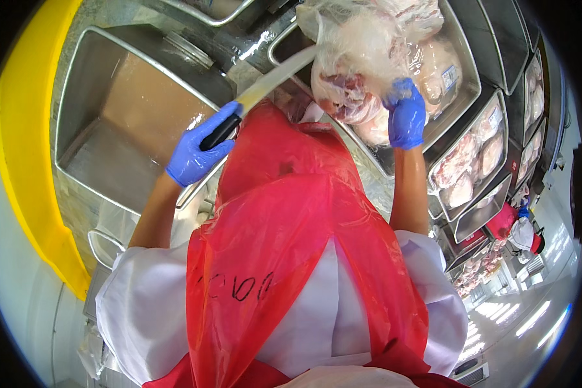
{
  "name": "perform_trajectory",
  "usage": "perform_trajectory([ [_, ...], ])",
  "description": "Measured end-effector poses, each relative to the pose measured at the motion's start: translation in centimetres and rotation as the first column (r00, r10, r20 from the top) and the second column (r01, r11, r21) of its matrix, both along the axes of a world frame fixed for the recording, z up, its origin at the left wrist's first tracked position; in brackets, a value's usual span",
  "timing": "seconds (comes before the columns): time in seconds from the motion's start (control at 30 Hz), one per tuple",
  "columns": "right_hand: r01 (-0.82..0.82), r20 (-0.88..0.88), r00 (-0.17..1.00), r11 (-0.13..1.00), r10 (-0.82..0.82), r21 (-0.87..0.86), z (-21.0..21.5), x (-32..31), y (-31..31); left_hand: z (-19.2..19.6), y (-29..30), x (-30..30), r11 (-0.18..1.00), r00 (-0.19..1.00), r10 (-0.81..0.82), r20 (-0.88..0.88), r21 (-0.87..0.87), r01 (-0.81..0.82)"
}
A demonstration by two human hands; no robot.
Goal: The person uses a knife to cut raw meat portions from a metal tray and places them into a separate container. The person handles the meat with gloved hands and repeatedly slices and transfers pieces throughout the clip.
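In the head view, the left hand [197,150], in a blue glove, has its fingers closed around the black handle of a long knife [265,87], left of centre. The blade points up-right to a clear bag of raw meat [359,61]. The right hand [406,116] grips this bag from below, over a steel tray [462,97] at the upper right. A red plastic apron [291,258] fills the lower centre.
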State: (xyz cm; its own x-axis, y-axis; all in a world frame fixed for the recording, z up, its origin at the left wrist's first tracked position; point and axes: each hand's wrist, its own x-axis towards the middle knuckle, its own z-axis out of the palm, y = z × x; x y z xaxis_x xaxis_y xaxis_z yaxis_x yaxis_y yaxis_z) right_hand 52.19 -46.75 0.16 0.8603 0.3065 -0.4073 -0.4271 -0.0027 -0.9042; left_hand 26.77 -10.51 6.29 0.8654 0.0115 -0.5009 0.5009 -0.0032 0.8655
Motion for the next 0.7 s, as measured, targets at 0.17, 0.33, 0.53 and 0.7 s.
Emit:
perform_trajectory([
  [0.17,0.211,-0.067,0.974,0.974,-0.217,-0.084,4.9,-3.4,0.8,-1.3,-1.9,2.5,0.920,0.989,0.137,0.050,0.364,-0.146],
  [0.33,0.200,-0.127,0.971,0.979,-0.202,-0.027,4.4,-1.0,0.4,-4.0,-7.5,8.4,0.949,0.978,0.203,0.050,0.237,-0.209],
  [0.53,-0.054,-0.092,0.993,0.981,0.073,0.186,-1.8,3.1,1.2,-3.9,-14.6,14.7,0.899,0.910,0.413,0.049,0.138,-0.415],
  [0.7,-0.276,0.238,0.931,0.961,0.275,-0.029,-6.2,3.7,3.5,-6.7,-13.9,13.6,0.817,0.842,0.538,-0.045,0.271,-0.508],
])
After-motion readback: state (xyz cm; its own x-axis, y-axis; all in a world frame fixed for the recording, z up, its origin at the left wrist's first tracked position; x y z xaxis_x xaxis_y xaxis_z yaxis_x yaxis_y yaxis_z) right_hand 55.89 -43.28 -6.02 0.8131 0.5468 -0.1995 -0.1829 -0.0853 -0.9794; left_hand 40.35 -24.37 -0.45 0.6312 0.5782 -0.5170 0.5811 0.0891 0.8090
